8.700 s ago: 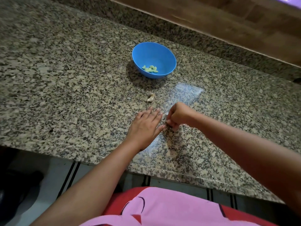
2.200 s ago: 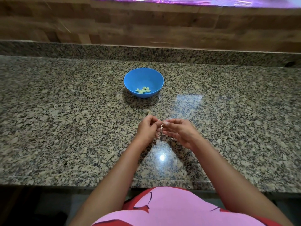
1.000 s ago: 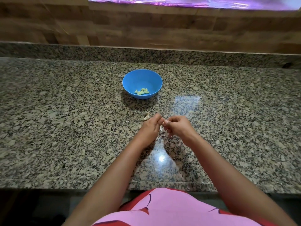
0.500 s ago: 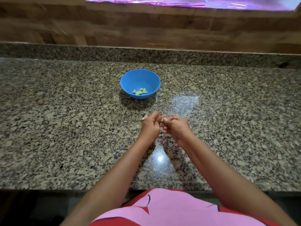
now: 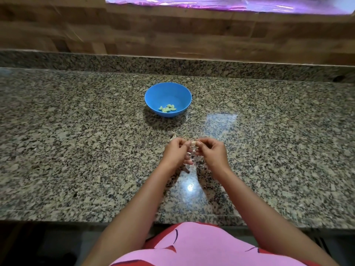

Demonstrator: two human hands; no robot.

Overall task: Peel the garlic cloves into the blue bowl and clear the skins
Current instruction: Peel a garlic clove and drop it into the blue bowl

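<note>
A blue bowl [image 5: 151, 96] stands on the granite counter with several pale peeled cloves [image 5: 167, 108] in its bottom. Nearer to me, my left hand [image 5: 175, 153] and my right hand [image 5: 211, 152] meet just above the counter. Both pinch one small garlic clove [image 5: 193, 144] between their fingertips. Its skin is partly off. A garlic remnant [image 5: 172, 136] lies on the counter just beyond my left hand. Bits of skin [image 5: 186, 169] lie under my hands, mostly hidden.
The granite counter [image 5: 76, 150] runs wide to both sides, with a raised granite back edge [image 5: 192, 66] and a wooden wall behind it. The counter's front edge [image 5: 76, 217] is close to my body.
Earlier my left hand lay flat on the counter while the right picked at something. Now both hands are lifted together on the clove. In the last second they barely moved.
</note>
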